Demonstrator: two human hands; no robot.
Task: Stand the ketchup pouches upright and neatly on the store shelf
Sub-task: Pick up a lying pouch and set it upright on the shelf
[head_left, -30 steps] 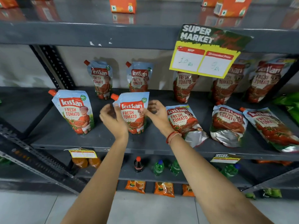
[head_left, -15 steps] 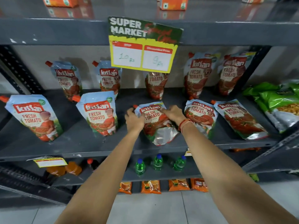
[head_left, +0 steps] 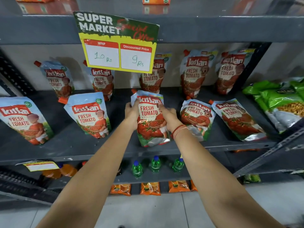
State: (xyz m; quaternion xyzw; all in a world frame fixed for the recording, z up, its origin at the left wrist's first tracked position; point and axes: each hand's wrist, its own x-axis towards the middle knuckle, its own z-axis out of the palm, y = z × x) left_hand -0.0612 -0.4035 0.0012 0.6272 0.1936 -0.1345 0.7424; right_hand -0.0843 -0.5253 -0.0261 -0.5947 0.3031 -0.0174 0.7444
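Note:
On the grey middle shelf [head_left: 69, 145] I hold a ketchup pouch [head_left: 150, 119] by both sides, raised nearly upright with its silver base on the shelf. My left hand [head_left: 131, 113] grips its left edge, my right hand [head_left: 169, 116] its right edge. Two front-row pouches to the left stand upright: one at the far left [head_left: 24, 120], one nearer [head_left: 89, 115]. Two more to the right lie flat: one beside my right wrist [head_left: 197, 117], one farther right [head_left: 236, 119]. Several pouches stand along the back wall, among them one [head_left: 195, 73] at the right.
A yellow and green price sign [head_left: 117, 41] hangs from the upper shelf edge, covering part of the back row. Green snack bags [head_left: 279, 102] fill the shelf's right end. A slanted metal strut [head_left: 269, 152] crosses at the lower right. Small bottles [head_left: 155, 164] stand on the shelf below.
Both hands left the standing pouch, shifted right to the flat middle pouch, gripped its sides and tilted it up toward standing. My view swung right.

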